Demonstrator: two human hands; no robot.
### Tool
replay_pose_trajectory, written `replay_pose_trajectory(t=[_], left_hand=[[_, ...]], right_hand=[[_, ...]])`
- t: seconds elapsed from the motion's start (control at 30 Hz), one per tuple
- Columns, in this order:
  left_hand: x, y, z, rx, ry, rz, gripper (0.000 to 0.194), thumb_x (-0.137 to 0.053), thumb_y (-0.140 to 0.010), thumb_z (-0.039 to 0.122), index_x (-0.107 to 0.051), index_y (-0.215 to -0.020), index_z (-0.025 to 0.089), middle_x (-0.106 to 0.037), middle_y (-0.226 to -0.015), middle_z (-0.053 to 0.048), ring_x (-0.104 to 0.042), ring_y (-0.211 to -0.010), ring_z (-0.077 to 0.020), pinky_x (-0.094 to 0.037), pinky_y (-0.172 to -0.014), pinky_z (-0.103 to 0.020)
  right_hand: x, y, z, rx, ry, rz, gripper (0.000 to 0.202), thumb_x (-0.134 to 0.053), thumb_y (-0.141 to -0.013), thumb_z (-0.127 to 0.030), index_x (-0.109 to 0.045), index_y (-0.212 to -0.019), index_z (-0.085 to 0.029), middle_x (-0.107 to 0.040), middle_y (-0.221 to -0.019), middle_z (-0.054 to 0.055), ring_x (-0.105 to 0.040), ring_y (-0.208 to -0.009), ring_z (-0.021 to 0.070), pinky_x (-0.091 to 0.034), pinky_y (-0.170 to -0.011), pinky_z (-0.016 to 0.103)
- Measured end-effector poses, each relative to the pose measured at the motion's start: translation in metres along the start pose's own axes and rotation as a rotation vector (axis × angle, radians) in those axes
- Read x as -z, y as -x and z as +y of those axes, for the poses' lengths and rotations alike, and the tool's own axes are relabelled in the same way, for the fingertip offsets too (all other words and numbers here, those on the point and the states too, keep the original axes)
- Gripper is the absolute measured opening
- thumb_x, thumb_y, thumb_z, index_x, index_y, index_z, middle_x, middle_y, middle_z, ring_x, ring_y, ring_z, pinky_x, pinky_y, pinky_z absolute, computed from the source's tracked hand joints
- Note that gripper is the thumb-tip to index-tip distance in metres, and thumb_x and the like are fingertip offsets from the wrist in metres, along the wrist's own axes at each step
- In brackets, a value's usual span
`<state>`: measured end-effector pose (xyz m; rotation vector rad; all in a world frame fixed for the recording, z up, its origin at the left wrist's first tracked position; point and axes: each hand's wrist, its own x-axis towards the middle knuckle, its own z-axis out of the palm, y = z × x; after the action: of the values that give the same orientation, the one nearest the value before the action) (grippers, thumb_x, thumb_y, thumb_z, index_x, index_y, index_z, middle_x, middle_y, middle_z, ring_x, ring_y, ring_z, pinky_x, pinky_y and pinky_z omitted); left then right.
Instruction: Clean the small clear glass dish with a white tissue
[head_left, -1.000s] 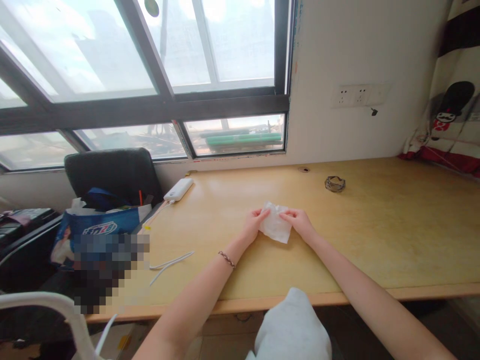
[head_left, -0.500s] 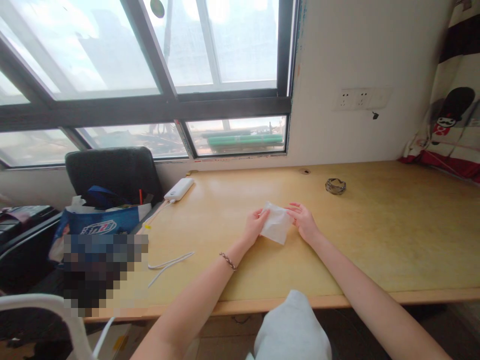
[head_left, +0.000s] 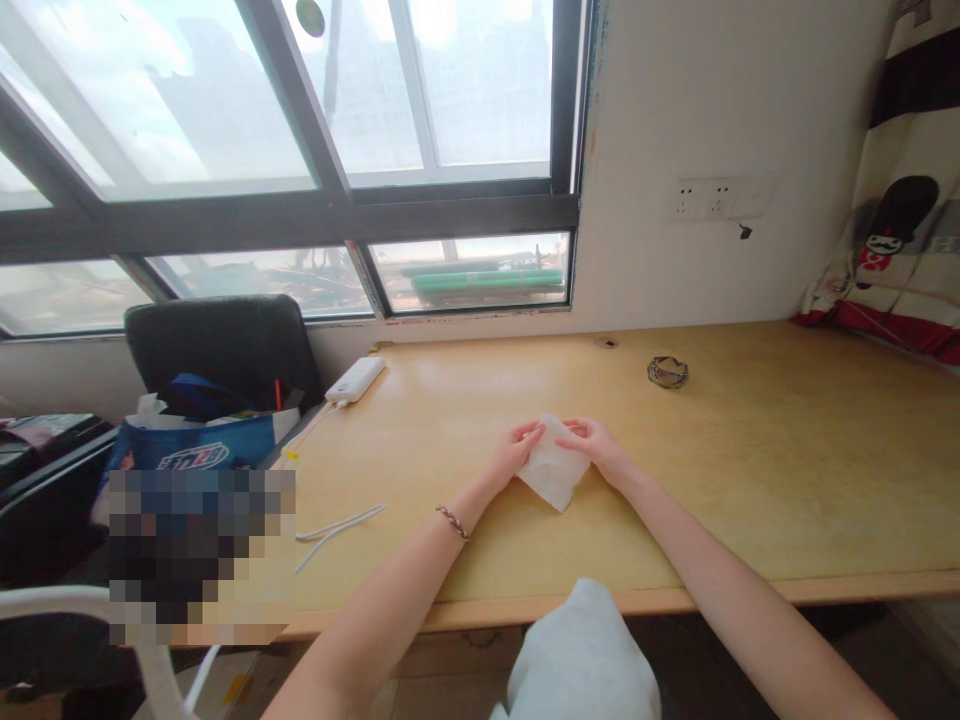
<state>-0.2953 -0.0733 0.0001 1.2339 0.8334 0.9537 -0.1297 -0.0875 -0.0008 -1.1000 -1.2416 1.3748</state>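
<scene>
A thin white square that looks like a folded tissue or wipe is held between my two hands above the wooden table. My left hand pinches its upper left edge, thumb on top. With thumb and fingers, my right hand grips its upper right side. The lower corner hangs toward me. A braided bracelet circles my left wrist. Beyond my right hand, a dark metallic, openwork ring-shaped object lies on the table.
A white power bank with a cable plugged in lies at the table's far left. Another white cable rests nearer me. At the left stands a black chair with a blue bag. A wall socket is behind the table.
My right hand has shifted inward, its thumb now over the white square. The square has turned so a corner points down toward me. The view has moved slightly.
</scene>
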Motion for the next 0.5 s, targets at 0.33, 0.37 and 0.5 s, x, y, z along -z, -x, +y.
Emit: replay_pose_trajectory(t=[0.33,0.37,0.5], left_hand=[[0.004,0.0,0.002,0.035,0.06,-0.024,0.054,-0.063,-0.064,0.039,-0.052,-0.11,0.013,-0.063,-0.065,-0.003,-0.053,-0.046,-0.0082,-0.04,-0.045,-0.018],[0.003,0.0,0.003,0.028,0.118,-0.038,0.05,-0.063,-0.064,0.039,-0.054,-0.106,0.012,-0.064,-0.069,-0.004,-0.056,-0.052,-0.0092,-0.043,-0.05,-0.019],[0.003,0.002,0.003,0.072,0.276,-0.113,0.035,-0.059,-0.069,0.04,-0.059,-0.084,0.009,-0.064,-0.072,-0.008,-0.061,-0.066,-0.0138,-0.047,-0.067,-0.026]], right_hand=[[0.015,-0.015,0.01,0.17,-0.126,0.373,0.028,-0.067,-0.056,-0.039,-0.062,-0.068,-0.015,-0.063,-0.064,0.002,-0.056,-0.056,0.0144,-0.042,-0.053,0.025],[0.017,-0.016,0.01,0.183,-0.157,0.416,0.028,-0.067,-0.056,-0.039,-0.061,-0.068,-0.015,-0.063,-0.065,0.002,-0.056,-0.057,0.0145,-0.043,-0.054,0.025],[0.021,-0.019,0.009,0.188,-0.243,0.474,0.027,-0.066,-0.058,-0.039,-0.058,-0.071,-0.017,-0.063,-0.066,0.002,-0.057,-0.057,0.0145,-0.044,-0.053,0.025]])
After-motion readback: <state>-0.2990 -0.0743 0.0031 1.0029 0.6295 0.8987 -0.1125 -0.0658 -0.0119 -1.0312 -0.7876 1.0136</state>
